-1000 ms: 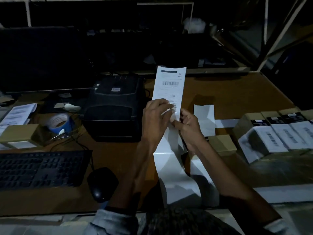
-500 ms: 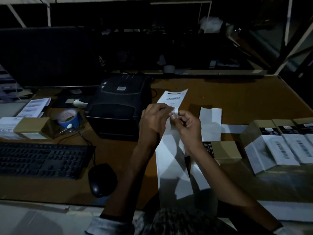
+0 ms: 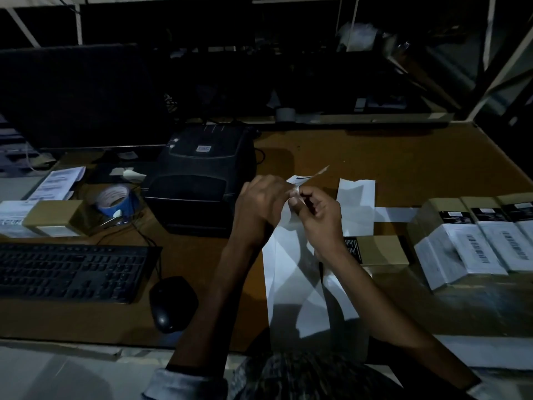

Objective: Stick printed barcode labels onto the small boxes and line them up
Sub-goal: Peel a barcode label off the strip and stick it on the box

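Above the middle of the brown desk, my left hand (image 3: 261, 202) and my right hand (image 3: 318, 217) meet and both pinch the top of a printed barcode label (image 3: 301, 180). The label tilts away, nearly flat, and only its upper edge shows. A long white backing strip (image 3: 291, 287) hangs from my hands down to the desk's near edge. Just right of my right wrist lies a small tan box (image 3: 380, 251) with a black end. A row of labelled boxes (image 3: 473, 249) stands at the right edge.
A black label printer (image 3: 202, 180) sits left of my hands. A keyboard (image 3: 69, 271) and mouse (image 3: 171, 303) lie at the front left. Blue tape roll (image 3: 115, 197), another tan box (image 3: 53, 217) and papers (image 3: 57, 183) sit at the far left. Loose white liner sheets (image 3: 357, 197) lie behind my right hand.
The label stood upright a second ago; it has tipped back and down, nearly flat. Both hands have stayed together at its lower end, and the view has shifted so the scene sits further right.
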A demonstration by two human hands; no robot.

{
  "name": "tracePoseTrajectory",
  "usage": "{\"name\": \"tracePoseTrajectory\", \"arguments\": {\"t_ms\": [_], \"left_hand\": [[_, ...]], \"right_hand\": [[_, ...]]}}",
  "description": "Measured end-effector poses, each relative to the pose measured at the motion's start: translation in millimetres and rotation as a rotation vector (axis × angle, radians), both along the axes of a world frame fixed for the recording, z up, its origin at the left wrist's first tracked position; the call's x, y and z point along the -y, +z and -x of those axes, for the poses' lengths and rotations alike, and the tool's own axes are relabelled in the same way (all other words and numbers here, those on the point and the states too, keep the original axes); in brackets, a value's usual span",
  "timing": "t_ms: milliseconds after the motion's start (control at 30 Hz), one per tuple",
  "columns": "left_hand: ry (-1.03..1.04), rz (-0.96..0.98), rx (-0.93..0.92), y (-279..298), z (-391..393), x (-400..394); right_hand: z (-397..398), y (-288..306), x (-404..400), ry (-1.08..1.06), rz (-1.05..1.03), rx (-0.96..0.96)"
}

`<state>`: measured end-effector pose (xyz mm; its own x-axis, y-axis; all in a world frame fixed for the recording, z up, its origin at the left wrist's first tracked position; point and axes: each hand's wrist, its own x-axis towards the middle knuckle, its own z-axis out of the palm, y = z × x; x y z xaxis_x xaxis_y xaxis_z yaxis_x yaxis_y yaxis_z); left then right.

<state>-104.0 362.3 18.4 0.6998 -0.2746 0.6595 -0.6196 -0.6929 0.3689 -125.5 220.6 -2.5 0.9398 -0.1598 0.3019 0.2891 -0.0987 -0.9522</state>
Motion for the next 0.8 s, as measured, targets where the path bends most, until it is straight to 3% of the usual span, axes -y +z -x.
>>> {"name": "tracePoseTrajectory", "arguments": {"t_ms": [200,433,800], "left_hand": [[0.088,0.095,0.044,10,-10,-4],[0.320,0.181,-0.171,37,-27,-16],[0.677,0.327,-0.037,68,-40,-40]], "right_hand": [[-1,-6,-1,-0.003,-0.055,-0.074],[-6,-16,3,-0.118,-0.066,-0.208],[-37,-9,21,-0.346,0.180,-0.468]]}}
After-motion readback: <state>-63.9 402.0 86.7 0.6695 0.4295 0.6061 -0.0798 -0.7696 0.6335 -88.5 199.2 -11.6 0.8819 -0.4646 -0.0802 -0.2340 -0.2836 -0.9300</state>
